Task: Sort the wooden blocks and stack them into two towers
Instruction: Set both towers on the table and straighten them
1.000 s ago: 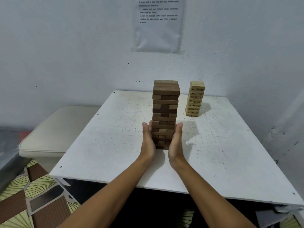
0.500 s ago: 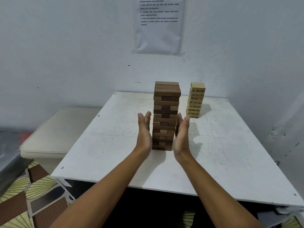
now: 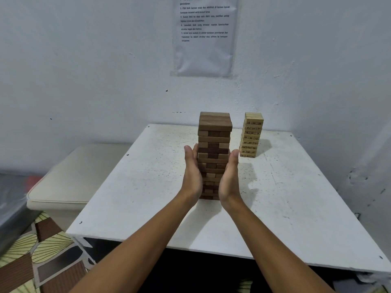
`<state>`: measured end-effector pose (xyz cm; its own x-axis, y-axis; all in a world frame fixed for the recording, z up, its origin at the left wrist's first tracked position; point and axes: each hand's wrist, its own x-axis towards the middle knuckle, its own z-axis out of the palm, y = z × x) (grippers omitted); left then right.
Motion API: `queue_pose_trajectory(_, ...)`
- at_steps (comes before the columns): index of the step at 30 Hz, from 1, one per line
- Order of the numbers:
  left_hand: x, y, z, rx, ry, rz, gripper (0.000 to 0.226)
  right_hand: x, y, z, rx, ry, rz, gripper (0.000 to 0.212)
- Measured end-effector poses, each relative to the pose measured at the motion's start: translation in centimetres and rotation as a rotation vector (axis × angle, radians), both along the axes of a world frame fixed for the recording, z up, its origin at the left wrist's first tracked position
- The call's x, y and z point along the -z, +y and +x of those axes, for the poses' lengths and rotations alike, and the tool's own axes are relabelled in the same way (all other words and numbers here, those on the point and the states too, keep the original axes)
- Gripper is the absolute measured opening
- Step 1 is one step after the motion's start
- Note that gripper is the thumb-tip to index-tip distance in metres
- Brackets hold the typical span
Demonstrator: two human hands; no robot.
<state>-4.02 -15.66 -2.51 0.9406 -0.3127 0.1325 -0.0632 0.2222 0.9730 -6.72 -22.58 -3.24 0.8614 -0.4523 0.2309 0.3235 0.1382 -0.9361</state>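
Brown tower: matt wood; table: scuffed white.

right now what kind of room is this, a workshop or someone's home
Probably a plain home room set up for recording: a scuffed white table against a bare white wall, a printed instruction sheet taped up, and a cushioned seat beside it.

Two bare forearms, no sleeve visible up to the frame edge nearest the table. Left hand and right hand: no rings, watch, bracelets or gloves; nails cannot be made out.
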Motion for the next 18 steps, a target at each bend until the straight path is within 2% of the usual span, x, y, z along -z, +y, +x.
queue_pose_trajectory(3, 0.0, 0.2, 0.1, 0.015, 0.000, 0.008, 0.085, 0.1, -0.3, 0.0, -0.022, 0.016, -0.010, 0.063)
queue_pose_trajectory(7, -0.7, 0.9, 0.2, -0.014, -0.021, 0.053, 0.086, -0.1, -1.2, -0.2, -0.031, 0.068, -0.031, 0.089)
queue_pose_trajectory(11, -2.6, 1.3, 1.1, -0.046, -0.023, 0.022, 0.091, -2.3, -2.4, -0.2, 0.012, 0.049, 0.057, 0.089)
queue_pose_trajectory(14, -4.4, 1.2, 1.6, -0.061, -0.006, -0.062, 0.082, -3.8, -2.4, 0.3, 0.003, 0.012, 0.029, 0.093)
queue_pose_trajectory(15, -4.9, 1.1, 1.7, -0.066, 0.004, -0.080, 0.081, -4.2, -2.4, 0.5, -0.008, 0.017, 0.010, 0.100)
queue_pose_trajectory(18, -6.0, 0.9, 1.7, -0.016, 0.007, -0.077, 0.100, -4.8, -2.1, 0.9, -0.040, 0.018, -0.023, 0.134)
